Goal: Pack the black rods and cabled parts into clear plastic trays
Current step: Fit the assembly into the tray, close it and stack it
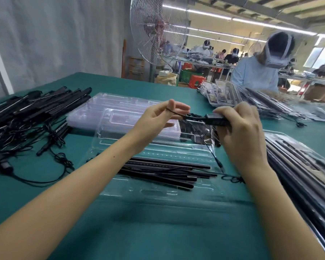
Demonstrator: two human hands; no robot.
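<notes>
Green table [158, 231] nearest, both forearms across it. Open clear tray [148, 193] lies just beyond. Black rods [158, 173] lie in its near half, not all parallel. Both hands are above the tray's far half. Right hand [240, 132] is curled round the box end of a cabled part [214, 120]. Left hand [158, 117] pinches the part's thin cable, other fingers loosely straight. Cable runs taut between the hands; a loose tail hangs from the right hand down to the tray.

Risks (judgement): the hanging tail may snag on rod ends or the tray rim as the part goes down. An uncoiled cable may spill over its recess and stop the lid closing. Crossed rods may ride out of their channels.

Surroundings:
- Tangled pile of unpacked rods and cables [36, 113] at far left.
- Packed trays [298, 166] along the right edge, close to the right wrist.
- Stack of empty trays [101, 111] directly behind the work.
- Fan [158, 30] and another person [255, 74] beyond; neither obstructs.
</notes>
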